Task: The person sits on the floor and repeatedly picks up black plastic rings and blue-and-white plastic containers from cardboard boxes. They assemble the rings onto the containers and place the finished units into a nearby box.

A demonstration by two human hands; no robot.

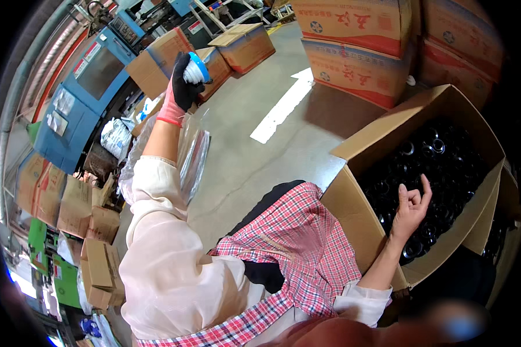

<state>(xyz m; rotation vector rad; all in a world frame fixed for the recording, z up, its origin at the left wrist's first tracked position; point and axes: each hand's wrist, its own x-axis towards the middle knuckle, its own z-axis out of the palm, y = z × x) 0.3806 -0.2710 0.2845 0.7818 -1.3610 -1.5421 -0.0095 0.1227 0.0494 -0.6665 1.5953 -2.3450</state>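
Note:
My left hand [182, 87], in a black and pink glove, is raised and stretched out over the floor. Its fingers wrap round a white ribbed round part with a blue rim [197, 69]. Bare and ungloved, my right hand [411, 209] hovers at the near side of an open cardboard box [353, 211]. Thumb and index finger stand apart while the other fingers curl; I see nothing held in it. Many shiny black ring-like parts [434, 144] fill the box below that hand.
Printed cartons [353, 69] are stacked at the far right, beyond the open box. Further cartons [243, 46] stand at the back. A blue machine [92, 87] takes up the left side, with clear plastic bags [194, 156] on the floor nearby. More boxes [101, 272] line the lower left.

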